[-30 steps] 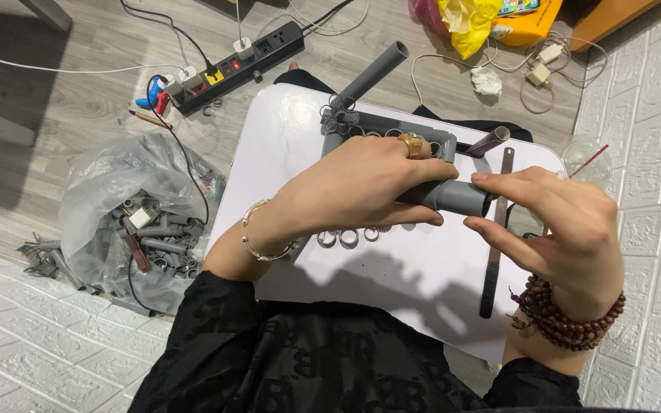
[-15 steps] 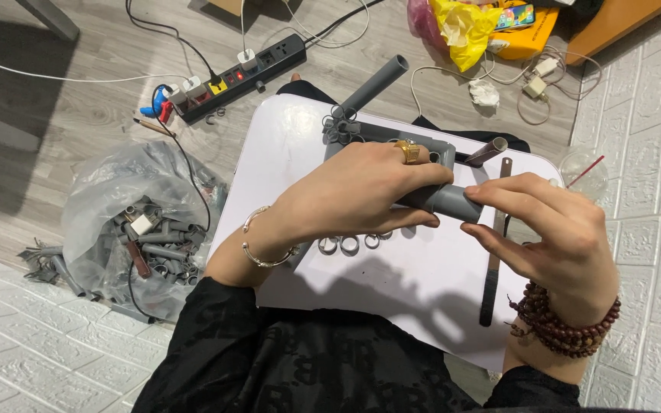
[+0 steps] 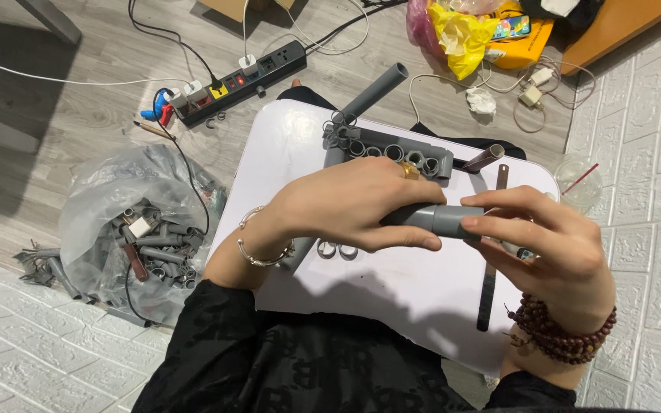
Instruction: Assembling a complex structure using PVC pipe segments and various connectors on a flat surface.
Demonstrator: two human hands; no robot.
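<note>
Over a white board (image 3: 392,298) on my lap, both hands grip one grey plastic pipe (image 3: 444,219) held level. My left hand (image 3: 346,205), with a gold ring and a thin bracelet, wraps the pipe's left part from above. My right hand (image 3: 551,260), with a dark bead bracelet, pinches the wider coupling end between thumb and fingers. Short grey pipe rings (image 3: 336,249) lie on the board just under my left hand. A row of grey pipe fittings (image 3: 392,148) lies beyond the hands.
A long grey pipe (image 3: 374,90) sticks out past the board's far edge. A dark flat strip (image 3: 490,283) lies on the board at right. A clear bag of pipe offcuts (image 3: 139,229) sits on the floor at left. A black power strip (image 3: 242,76) and cables lie farther back.
Both hands and the pipe have shifted slightly to the right and nearer to me. The grip stays the same.
</note>
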